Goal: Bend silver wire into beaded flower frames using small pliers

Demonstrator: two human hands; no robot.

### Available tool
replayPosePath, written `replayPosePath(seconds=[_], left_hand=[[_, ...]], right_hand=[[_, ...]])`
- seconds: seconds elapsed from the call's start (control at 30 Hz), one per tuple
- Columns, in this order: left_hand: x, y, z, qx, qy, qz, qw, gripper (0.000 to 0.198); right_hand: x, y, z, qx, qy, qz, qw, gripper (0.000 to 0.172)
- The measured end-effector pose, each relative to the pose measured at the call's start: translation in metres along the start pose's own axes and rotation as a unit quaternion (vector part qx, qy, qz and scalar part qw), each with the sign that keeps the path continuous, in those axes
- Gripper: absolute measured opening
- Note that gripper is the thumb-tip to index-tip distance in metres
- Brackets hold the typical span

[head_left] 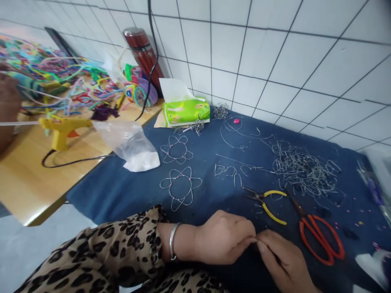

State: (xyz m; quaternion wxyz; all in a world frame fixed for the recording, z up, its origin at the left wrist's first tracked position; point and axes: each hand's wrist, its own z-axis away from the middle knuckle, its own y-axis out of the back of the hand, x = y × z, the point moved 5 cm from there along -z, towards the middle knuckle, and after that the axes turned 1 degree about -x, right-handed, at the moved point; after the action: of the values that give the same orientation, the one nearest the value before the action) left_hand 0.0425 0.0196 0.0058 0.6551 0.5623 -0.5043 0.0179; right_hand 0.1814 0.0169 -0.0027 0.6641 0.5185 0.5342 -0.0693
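Observation:
My left hand (226,238), with a silver bangle (172,242) on its wrist, is closed in a pinch near the table's front. Its fingertips meet those of my right hand (282,258), also pinched. Whatever lies between the fingers is too small to make out. Beyond my hands lie yellow-handled pliers (270,203) with parted handles and red-handled scissors (322,238). Two flower-shaped wire pieces with pink dots, a nearer one (192,185) and a farther one (187,151), rest on the blue cloth (134,195). Several bent wire bits (233,171) lie beyond the pliers.
A tangled wire heap (305,167) spreads at the right. Toward the wall stand a green tissue pack (186,112) and a red flask (146,57). On the wooden table (18,183) at left are a yellow glue gun (62,128), colourful pipe cleaners (88,87) and another person's hand (7,101).

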Motion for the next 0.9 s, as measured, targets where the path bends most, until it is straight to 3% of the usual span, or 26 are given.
replayPosePath(seconds=[0.1,0.23,0.37,0.47,0.63,0.9], left_hand=[[-0.002,0.001,-0.002,0.009,0.004,0.002,1.0,0.012],[-0.012,0.005,-0.006,0.041,0.055,0.065,0.995,0.012],[-0.018,0.008,-0.006,0.07,0.111,0.147,0.98,0.012],[-0.026,0.008,-0.004,0.082,0.181,0.213,0.957,0.015],[-0.034,0.003,-0.005,0.054,0.22,0.28,0.933,0.016],[-0.031,-0.003,-0.004,0.017,0.216,0.243,0.946,0.016]], right_hand=[[0.001,0.0,-0.002,0.003,-0.012,-0.016,1.0,0.021],[0.007,0.0,-0.004,0.018,-0.041,-0.03,0.999,0.02],[0.012,-0.003,-0.005,0.024,-0.127,-0.052,0.99,0.028],[0.017,-0.003,-0.005,0.036,-0.181,-0.12,0.975,0.043],[0.018,-0.003,-0.005,0.02,-0.167,-0.141,0.976,0.038],[0.019,-0.003,-0.004,0.035,-0.152,-0.127,0.979,0.033]])
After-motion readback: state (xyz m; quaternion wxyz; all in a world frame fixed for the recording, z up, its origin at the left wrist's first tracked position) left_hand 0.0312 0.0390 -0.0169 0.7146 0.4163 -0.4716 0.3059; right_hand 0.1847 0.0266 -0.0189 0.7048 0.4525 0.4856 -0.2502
